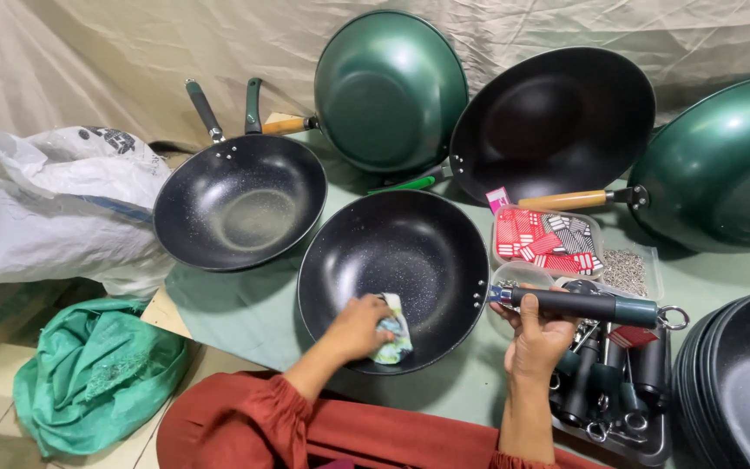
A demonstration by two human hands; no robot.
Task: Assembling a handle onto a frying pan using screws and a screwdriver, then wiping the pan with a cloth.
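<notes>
So here the left hand (356,326) is pressing a small folded cloth (395,332) against the inside of the black speckled wok (392,269) sitting front and centre on the green table cover (245,308), down near the rim closest to the person. The right hand (538,340) is wrapped around that wok's dark handle (585,306), holding it steady. Looks to me like the wiping is mid-way: the handle is already on this one and the cloth is only over the near part of the bowl. Behind it sit a finished-looking black pan (238,201), an upturned green wok (390,89), another black wok (555,122) and a green one (722,169) at the right edge. A tray of loose handles (611,382), a tub of screws (627,271) and a stack of bare pans (744,382) suggest plenty is left.
</notes>
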